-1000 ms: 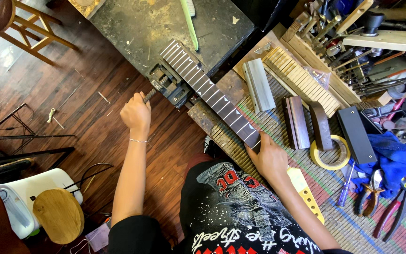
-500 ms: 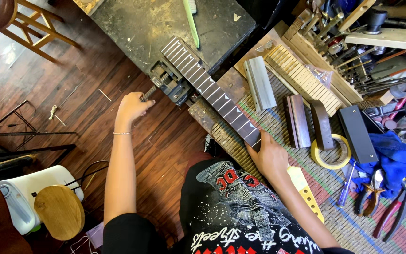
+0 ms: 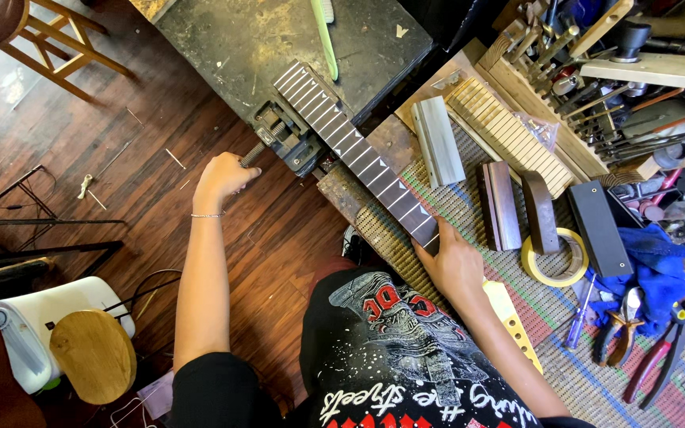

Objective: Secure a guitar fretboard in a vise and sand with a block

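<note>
A roll of yellow tape lies on the woven mat, just beside a black block. Red-handled pliers rest near a blue cloth. A green brush lies on the dark tabletop. A wooden stool stands on the floor.

The left hand closes over the vise handle, so the handle's end is hidden. The right hand covers the near end of the guitar neck; the join to the pale headstock cannot be seen. At twelve o'clock the green brush is cut off by the top edge. At three o'clock the tool rack is too cluttered to tell single tools apart. At nine o'clock a wooden stool runs out of frame.
</note>
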